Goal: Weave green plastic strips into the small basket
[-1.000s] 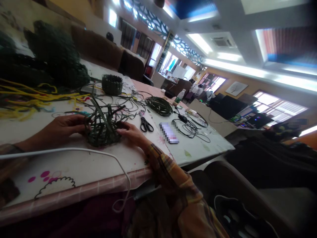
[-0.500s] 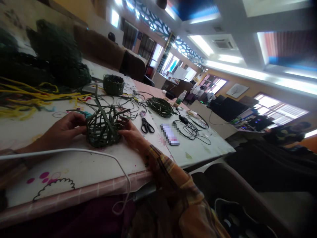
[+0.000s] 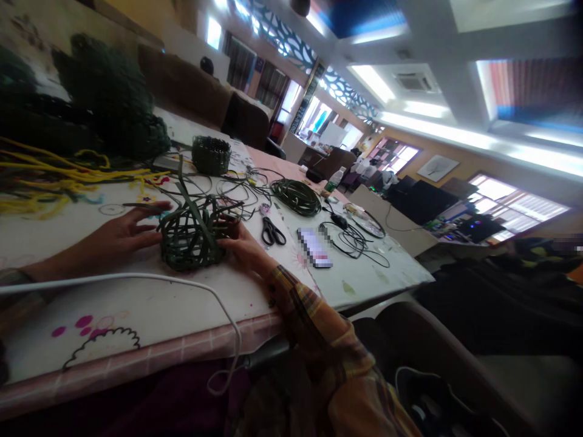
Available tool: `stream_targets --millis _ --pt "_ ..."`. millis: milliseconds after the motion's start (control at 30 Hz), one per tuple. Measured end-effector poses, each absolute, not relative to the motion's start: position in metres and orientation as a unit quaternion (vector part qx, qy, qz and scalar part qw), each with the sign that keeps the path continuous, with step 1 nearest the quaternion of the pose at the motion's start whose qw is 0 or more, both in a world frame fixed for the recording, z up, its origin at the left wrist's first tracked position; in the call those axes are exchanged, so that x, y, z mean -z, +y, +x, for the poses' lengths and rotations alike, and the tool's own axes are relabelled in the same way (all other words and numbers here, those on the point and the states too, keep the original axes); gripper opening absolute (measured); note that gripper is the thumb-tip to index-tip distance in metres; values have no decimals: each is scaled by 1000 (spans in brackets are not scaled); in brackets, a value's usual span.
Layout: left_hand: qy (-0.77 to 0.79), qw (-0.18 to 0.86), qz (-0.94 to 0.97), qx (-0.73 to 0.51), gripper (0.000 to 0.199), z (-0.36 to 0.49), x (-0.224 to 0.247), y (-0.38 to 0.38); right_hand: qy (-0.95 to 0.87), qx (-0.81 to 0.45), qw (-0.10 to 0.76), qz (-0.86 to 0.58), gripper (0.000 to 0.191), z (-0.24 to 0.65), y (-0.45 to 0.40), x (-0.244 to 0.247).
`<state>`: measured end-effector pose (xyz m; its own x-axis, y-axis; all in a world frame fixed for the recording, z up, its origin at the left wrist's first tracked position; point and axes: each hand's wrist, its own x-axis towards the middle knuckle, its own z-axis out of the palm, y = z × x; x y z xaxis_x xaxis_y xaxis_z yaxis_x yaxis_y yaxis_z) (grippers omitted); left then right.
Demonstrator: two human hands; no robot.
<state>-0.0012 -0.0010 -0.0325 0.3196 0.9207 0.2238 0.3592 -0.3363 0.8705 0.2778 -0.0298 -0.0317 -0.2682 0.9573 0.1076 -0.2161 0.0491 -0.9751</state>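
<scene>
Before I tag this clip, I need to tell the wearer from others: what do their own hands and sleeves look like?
The right hand is ungloved, below a long plaid sleeve in mustard and brown with dark bands. The left hand is ungloved too; the left sleeve is dim and blurred, its pattern unclear.

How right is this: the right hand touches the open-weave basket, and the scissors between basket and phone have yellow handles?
Not quite: in the head view, the scissors are black-handled, not yellow. The right hand does touch the open-weave basket, and they lie between basket and phone.
</scene>
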Motion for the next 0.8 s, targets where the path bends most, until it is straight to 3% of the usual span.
stream_targets --millis 267,633,733,800 --pt "434 291 807 -277 83 -9 23 6 -559 -564 481 -373 56 276 -28 35" --pt "399 412 766 -290 72 -2 22 -4 -553 -545 502 -380 51 272 -30 38" --pt "403 405 769 -286 68 8 17 -11 -564 -457 524 -446 56 282 -30 36" --pt "388 419 767 -293 67 16 15 -16 -572 -326 553 -511 50 291 -34 31"
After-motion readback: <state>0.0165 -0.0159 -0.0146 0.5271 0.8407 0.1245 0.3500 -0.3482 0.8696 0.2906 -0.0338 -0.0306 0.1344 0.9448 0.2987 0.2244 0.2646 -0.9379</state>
